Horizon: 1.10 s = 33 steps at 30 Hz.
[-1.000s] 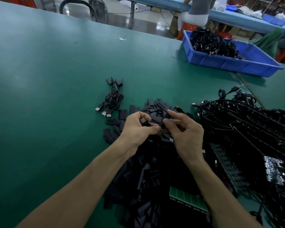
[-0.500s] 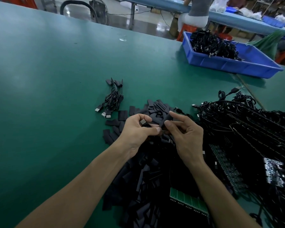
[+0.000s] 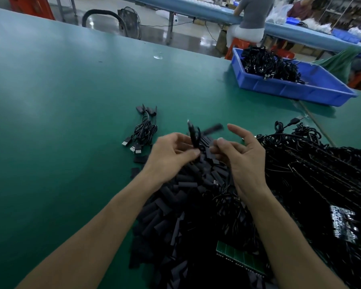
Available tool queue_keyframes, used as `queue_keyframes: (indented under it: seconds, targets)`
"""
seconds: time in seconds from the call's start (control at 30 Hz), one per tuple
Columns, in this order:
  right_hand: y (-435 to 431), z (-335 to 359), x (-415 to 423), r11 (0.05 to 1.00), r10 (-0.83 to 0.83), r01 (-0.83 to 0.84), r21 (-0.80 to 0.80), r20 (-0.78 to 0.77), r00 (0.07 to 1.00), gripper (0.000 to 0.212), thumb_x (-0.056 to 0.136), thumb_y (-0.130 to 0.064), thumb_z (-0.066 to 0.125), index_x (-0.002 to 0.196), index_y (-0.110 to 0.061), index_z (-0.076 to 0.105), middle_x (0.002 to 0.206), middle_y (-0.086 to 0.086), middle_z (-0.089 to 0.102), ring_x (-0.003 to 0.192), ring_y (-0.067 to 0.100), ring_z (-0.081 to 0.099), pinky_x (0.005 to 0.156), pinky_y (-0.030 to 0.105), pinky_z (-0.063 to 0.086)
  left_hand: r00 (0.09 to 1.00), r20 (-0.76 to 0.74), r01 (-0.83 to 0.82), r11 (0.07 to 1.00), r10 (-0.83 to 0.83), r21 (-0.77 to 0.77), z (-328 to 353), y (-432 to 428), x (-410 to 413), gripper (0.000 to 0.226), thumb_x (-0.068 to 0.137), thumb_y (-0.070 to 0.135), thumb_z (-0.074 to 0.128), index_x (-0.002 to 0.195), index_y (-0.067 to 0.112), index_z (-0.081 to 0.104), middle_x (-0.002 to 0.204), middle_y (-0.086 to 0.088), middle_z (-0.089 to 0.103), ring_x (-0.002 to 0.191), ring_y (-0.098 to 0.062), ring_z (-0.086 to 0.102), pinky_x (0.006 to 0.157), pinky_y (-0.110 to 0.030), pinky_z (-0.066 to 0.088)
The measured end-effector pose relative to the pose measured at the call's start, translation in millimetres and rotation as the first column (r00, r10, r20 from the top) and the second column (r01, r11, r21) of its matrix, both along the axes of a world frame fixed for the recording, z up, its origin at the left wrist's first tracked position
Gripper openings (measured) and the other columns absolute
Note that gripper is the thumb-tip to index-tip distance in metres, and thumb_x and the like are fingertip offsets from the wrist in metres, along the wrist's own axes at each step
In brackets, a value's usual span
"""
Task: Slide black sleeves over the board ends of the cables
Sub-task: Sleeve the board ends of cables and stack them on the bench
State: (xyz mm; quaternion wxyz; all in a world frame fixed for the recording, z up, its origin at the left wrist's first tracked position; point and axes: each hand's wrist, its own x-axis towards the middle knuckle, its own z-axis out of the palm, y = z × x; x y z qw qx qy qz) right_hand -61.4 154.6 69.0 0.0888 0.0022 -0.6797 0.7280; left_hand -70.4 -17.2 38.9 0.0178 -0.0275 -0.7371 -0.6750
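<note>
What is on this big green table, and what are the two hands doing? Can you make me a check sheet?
Surface: green table, smooth and wide.
Job's things: heap of black sleeves under the forearms; green board strip near the bottom.
Clutter: blue tray holding black cables, far right.
Hands: left hand grips a blurred cable; right hand beside it, fingers partly curled, hold unclear.
Cables: small bundle left of the hands; big tangle on the right.
Surroundings: person seated at another table behind; fan beyond the table's edge.
</note>
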Motion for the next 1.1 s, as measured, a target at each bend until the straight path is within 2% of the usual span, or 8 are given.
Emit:
queue_keyframes:
  seconds: [0.17,0.23,0.33,0.43,0.53,0.77,0.9,1.1]
  targets:
    - [18.6,13.3,13.9,0.911,0.17,-0.22,0.347,0.17,0.971,0.03,0.093,-0.014,0.068,0.123,-0.018,0.065,0.085,0.002,0.078,0.074,0.013,0.073,0.066,0.021,0.056,0.923,-0.063,-0.381,0.924,0.379,-0.028,9.0,-49.9,-45.1,0.014,0.087,0.016,0.077,0.087,0.024,0.065,0.089,-0.001,0.073,0.066,-0.001,0.068,0.062,-0.018,0.054]
    - [30.4,20.2,25.3,0.747,0.343,-0.444,0.495,0.286,0.895,0.027,0.086,-0.031,0.077,0.113,-0.027,0.072,0.089,-0.004,0.076,0.079,0.008,0.071,0.069,0.017,0.053,0.868,-0.086,-0.497,0.86,0.49,-0.115,8.8,-72.1,-61.3,0.013,0.085,0.022,0.079,0.09,0.022,0.066,0.087,0.001,0.072,0.073,-0.009,0.069,0.072,-0.028,0.056]
    - [40.2,30.9,41.7,0.439,0.507,-0.73,0.523,0.526,0.682,0.055,0.063,-0.055,0.086,0.114,-0.047,0.068,0.101,-0.021,0.065,0.092,-0.003,0.061,0.077,0.016,0.048,0.836,-0.089,-0.545,0.797,0.542,-0.261,-0.9,-91.6,-75.1,0.017,0.085,0.025,0.079,0.098,0.019,0.07,0.087,0.005,0.07,0.078,-0.007,0.066,0.081,-0.025,0.053]
    - [40.6,35.1,53.5,0.2,0.515,-0.833,0.516,0.668,0.538,0.083,0.057,-0.054,0.09,0.125,-0.068,0.044,0.108,-0.036,0.043,0.107,-0.019,0.04,0.091,0.017,0.039,0.846,-0.042,-0.51,0.786,0.531,-0.349,-15.7,-93.3,-82.8,0.025,0.091,0.025,0.073,0.11,0.008,0.073,0.096,-0.001,0.069,0.089,-0.016,0.065,0.09,-0.031,0.053]
    - [34.2,34.3,61.2,0.07,0.501,-0.808,0.585,0.68,0.536,0.093,0.061,-0.049,0.091,0.128,-0.071,0.03,0.109,-0.034,0.032,0.111,-0.018,0.027,0.098,0.021,0.032,0.838,-0.002,-0.512,0.784,0.546,-0.351,-24.7,-93.2,-86.2,0.023,0.097,0.021,0.063,0.111,0.007,0.074,0.099,-0.003,0.07,0.092,-0.018,0.063,0.09,-0.032,0.052]
    - [26.6,33.5,65.9,0.295,0.448,-0.671,0.68,0.522,0.726,0.039,0.081,-0.021,0.071,0.115,-0.04,0.065,0.083,-0.015,0.065,0.068,-0.002,0.057,0.063,0.019,0.047,0.826,0.067,-0.526,0.807,0.56,-0.27,-30.8,-98.6,-83.5,0.023,0.1,0.013,0.057,0.115,0.009,0.073,0.103,-0.001,0.067,0.099,-0.017,0.06,0.094,-0.029,0.048]
    - [31.7,36.7,61.9,0.342,0.345,-0.513,0.787,0.403,0.848,0.029,0.085,-0.012,0.065,0.104,-0.032,0.073,0.075,-0.01,0.072,0.066,0.002,0.065,0.062,0.019,0.053,0.807,0.049,-0.551,0.781,0.588,-0.294,-32.1,-101.9,-80.9,0.025,0.098,0.013,0.062,0.121,0.008,0.07,0.116,-0.007,0.069,0.104,-0.019,0.062,0.103,-0.034,0.05]
    - [47.6,47.2,50.8,0.482,0.213,-0.219,0.849,0.128,0.969,0.025,0.089,-0.012,0.074,0.097,-0.035,0.075,0.08,-0.018,0.071,0.08,-0.009,0.066,0.075,0.006,0.05,0.801,0.061,-0.553,0.774,0.596,-0.309,-36.3,-103.4,-83.1,0.02,0.097,0.011,0.062,0.116,0.013,0.069,0.114,-0.01,0.07,0.096,-0.02,0.064,0.087,-0.03,0.052]
